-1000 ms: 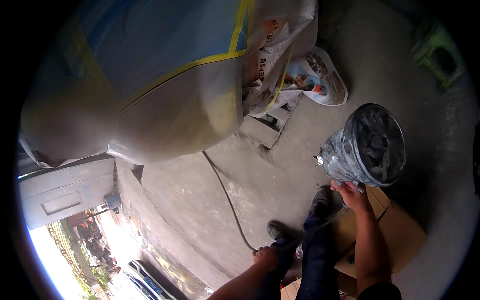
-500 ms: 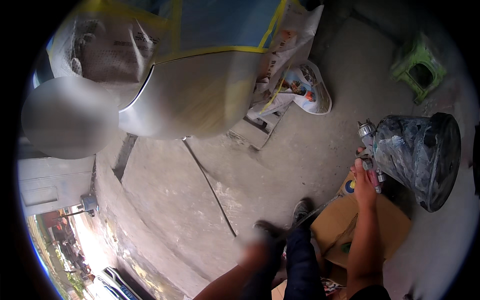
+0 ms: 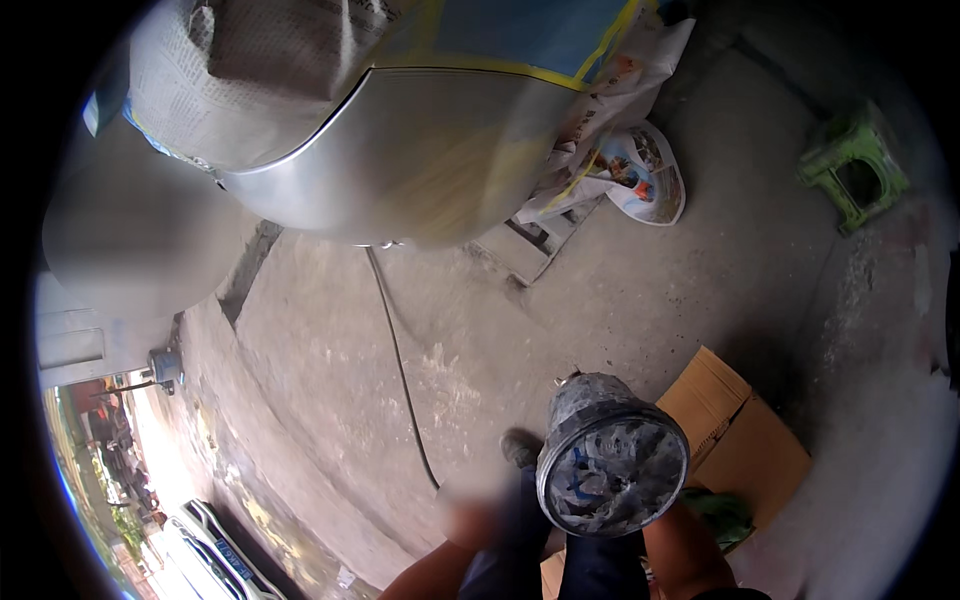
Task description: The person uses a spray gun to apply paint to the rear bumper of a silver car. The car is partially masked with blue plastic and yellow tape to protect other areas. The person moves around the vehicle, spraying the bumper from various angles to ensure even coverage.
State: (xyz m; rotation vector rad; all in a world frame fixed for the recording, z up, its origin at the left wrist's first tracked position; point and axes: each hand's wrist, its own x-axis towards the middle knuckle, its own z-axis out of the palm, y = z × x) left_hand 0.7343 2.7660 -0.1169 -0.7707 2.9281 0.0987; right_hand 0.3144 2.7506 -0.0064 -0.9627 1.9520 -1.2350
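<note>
A spray gun with a big paint-smeared grey cup [image 3: 612, 470] is in front of my legs, the round end of the cup turned up toward me. My right forearm [image 3: 690, 550] runs in behind the cup. The cup hides my right hand and most of the gun, apart from a small metal tip [image 3: 568, 378] beyond its far side. My left hand [image 3: 475, 518] is blurred near my left leg, its fingers unreadable. A thin dark hose [image 3: 402, 365] runs across the floor to that blur; whether the hand holds it is unclear.
Ahead stands a silver car panel [image 3: 430, 150], masked with newspaper [image 3: 270, 100], yellow tape and blue film. An opened cardboard box [image 3: 755, 450] lies to my right, a green stool [image 3: 855, 170] at the far right. A vehicle [image 3: 215, 555] shows at lower left.
The spray gun has swung from the right to in front of my legs, its cup's end turning toward me. The cup now covers my right hand. My left hand shifted slightly left.
</note>
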